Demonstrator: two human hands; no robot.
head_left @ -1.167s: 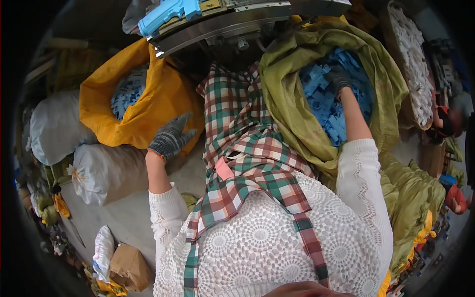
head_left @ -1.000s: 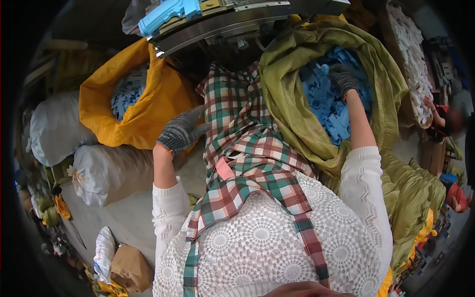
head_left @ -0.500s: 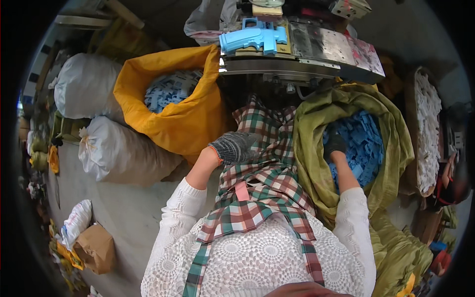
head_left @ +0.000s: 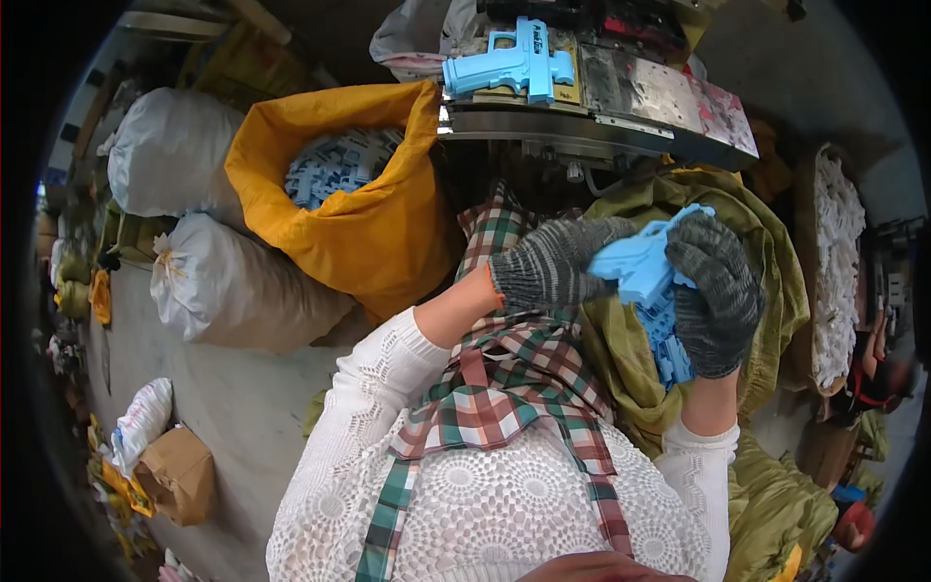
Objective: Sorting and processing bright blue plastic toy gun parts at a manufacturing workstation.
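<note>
Above the mouth of the green sack (head_left: 621,335), my gloved right hand (head_left: 718,291) grips light blue plastic toy pistol pieces (head_left: 640,260); fingers hide part of them, and I cannot tell how many there are. My left hand (head_left: 558,264), in a grey knitted glove, closes on the left end of the same pieces, with fingers above and thumb below. Under my right hand, loose blue pieces (head_left: 664,349) fill the sack. A blue toy pistol (head_left: 524,66) with dark markings lies on the machine's bed (head_left: 635,85), ahead of me.
A yellow sack (head_left: 388,252) of pale printed pieces stands left of my knees. Beyond it are two stuffed white sacks (head_left: 175,150). A tall container of white pieces (head_left: 836,272) stands at the far right. A brown paper bag (head_left: 176,475) sits on the floor at left.
My right hand has come up out of the green sack with blue toy pistol pieces. My left hand has moved right from my lap to meet it and taken hold.
</note>
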